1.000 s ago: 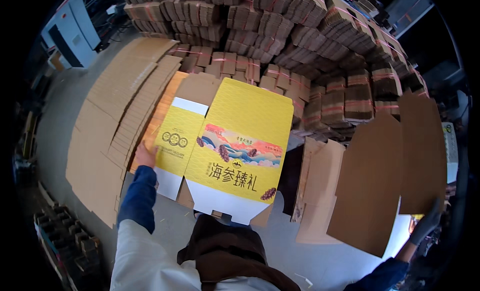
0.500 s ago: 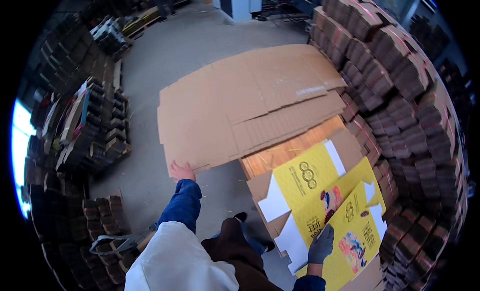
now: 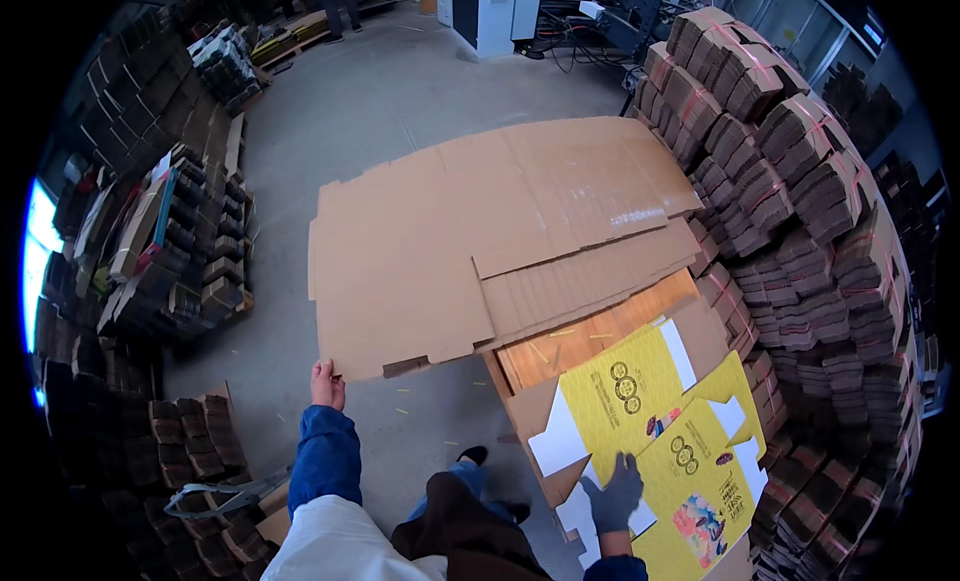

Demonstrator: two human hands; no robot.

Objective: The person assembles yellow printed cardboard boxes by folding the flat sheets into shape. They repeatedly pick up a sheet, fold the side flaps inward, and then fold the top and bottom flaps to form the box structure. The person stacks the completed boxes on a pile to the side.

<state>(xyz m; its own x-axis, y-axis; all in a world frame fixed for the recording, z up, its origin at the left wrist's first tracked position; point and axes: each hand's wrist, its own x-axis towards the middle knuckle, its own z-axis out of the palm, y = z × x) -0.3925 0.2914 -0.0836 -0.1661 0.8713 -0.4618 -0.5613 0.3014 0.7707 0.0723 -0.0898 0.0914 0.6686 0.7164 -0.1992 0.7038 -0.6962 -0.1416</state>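
Note:
My bare left hand (image 3: 327, 387) pinches the near left corner of a large brown cardboard sheet (image 3: 400, 261), fingers curled over its edge. The sheet lies across the far part of a wooden table (image 3: 535, 359) and juts out well past its left side. Beneath it shows another brown sheet (image 3: 590, 281). In a grey glove, my right hand (image 3: 614, 497) has its fingers spread and holds nothing. It is over the left edge of the yellow printed box blanks (image 3: 640, 386), which have white flaps and overlap at the near right; whether it touches them I cannot tell.
Strapped stacks of folded cardboard (image 3: 790, 181) rise close along the table's right side. On the left stand more bundles on pallets (image 3: 215, 271). Thin yellow strips lie on the table and the grey floor (image 3: 330, 101). A person's legs (image 3: 340, 3) show far back.
My left hand has moved left and nearer with the cardboard corner, now gripping it. My right hand has shifted left on the yellow blanks and its fingers have spread.

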